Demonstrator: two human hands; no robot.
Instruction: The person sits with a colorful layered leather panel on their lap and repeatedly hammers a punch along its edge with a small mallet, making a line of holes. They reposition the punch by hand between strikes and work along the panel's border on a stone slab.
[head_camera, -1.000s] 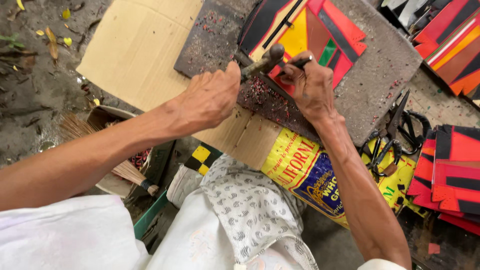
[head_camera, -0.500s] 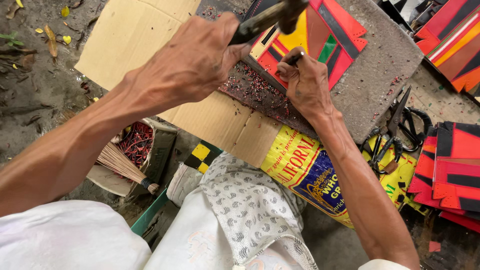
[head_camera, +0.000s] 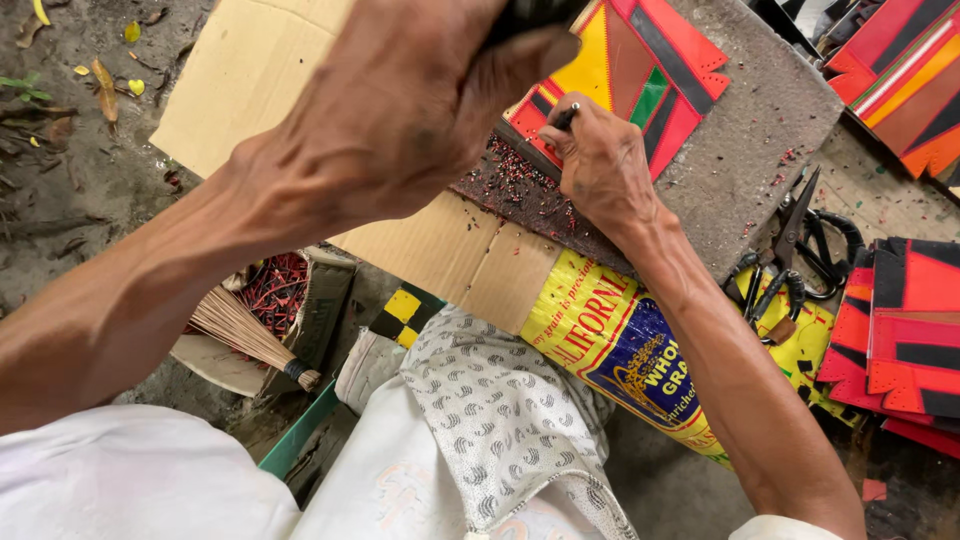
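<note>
Raised higher than half a second ago, the left hand (head_camera: 400, 110) now fills the upper middle of the frame, fist closed around a dark hammer handle (head_camera: 530, 12) whose head is cut off by the top edge. Lower down, near the bottom centre, a patterned grey cloth (head_camera: 500, 420) lies over the person's lap, with a small broom (head_camera: 245, 335) at lower left beside a box of red scraps (head_camera: 275, 290). Right of centre, the right hand (head_camera: 605, 165) has stayed put, fingers pinched shut on a thin metal punch (head_camera: 567, 116) set tip-down on a red, yellow and green patterned sheet (head_camera: 640, 75). That sheet lies on a grey stone slab (head_camera: 760, 120) dusted with red chips, over cardboard (head_camera: 250, 75) and a yellow sack (head_camera: 610, 340). Scissors (head_camera: 790, 250) rest at right, near stacked red and black sheets (head_camera: 915, 320). Bare earth shows at far left.
</note>
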